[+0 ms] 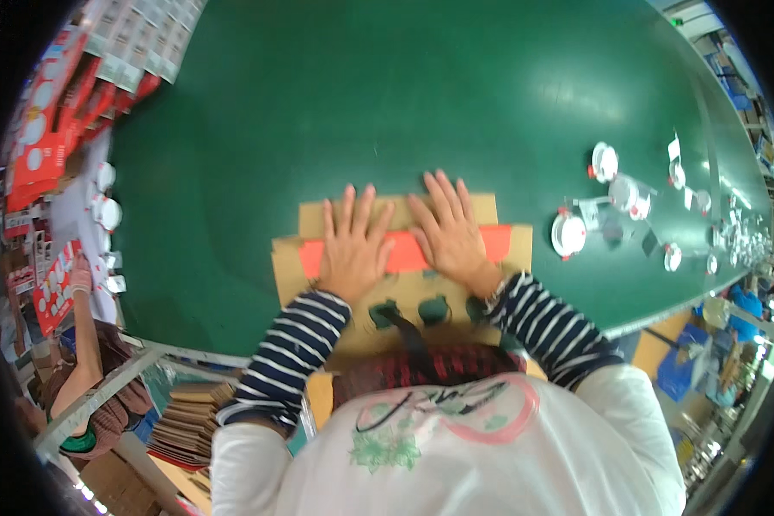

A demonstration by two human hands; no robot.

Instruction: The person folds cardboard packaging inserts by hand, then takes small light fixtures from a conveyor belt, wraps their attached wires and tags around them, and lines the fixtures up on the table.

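Observation:
Flat on a brown cardboard piece [408, 301] at the near edge of the green table rest both of my hands. My left hand [353, 245] lies palm down, fingers spread, over the left part of an orange-red strip [497, 244] that runs across the cardboard. My right hand [452, 236] presses on the same strip further right, its fingers stretched out and pointing away from me. Round cut-outs show in the cardboard's near part. A cardboard flap [482, 206] extends beyond the fingertips. Neither hand grips anything. What lies beneath my palms is hidden.
On the green tabletop [387, 103], several round white fittings [568, 234] lie to the right. At far left, a co-worker's gloved hand [80, 277] is at a red printed sheet [58, 288]. Red and white boxes [47, 142] stand upper left; stacked cardboard [189, 426] sits lower left.

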